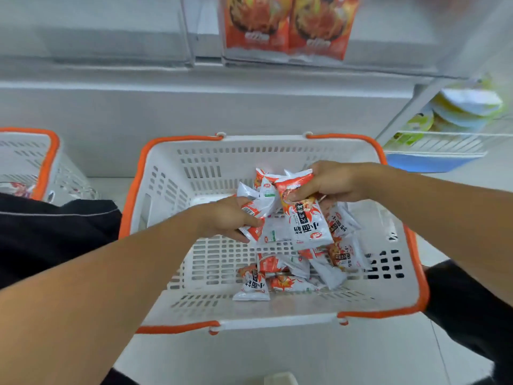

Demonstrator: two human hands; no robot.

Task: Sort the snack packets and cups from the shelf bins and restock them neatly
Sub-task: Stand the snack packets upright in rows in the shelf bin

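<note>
While packets (302, 226) fill both hands, basket (166, 173) left clear.

— What's behind the work area?
— I'm seeing a white shelf unit (194, 112) across the back, blurred clear dividers (186, 31) above it.
— And below?
— Pale tiled floor (361, 354), evenly lit. A white wire rack (438, 144) with a blue edge sits off right.

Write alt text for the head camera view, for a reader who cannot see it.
A person's left hand and right hand each grip white-and-orange snack packets above a white basket with orange handles, where more packets lie loose. A second basket stands at left; red pouches hang on the shelf above.
</note>
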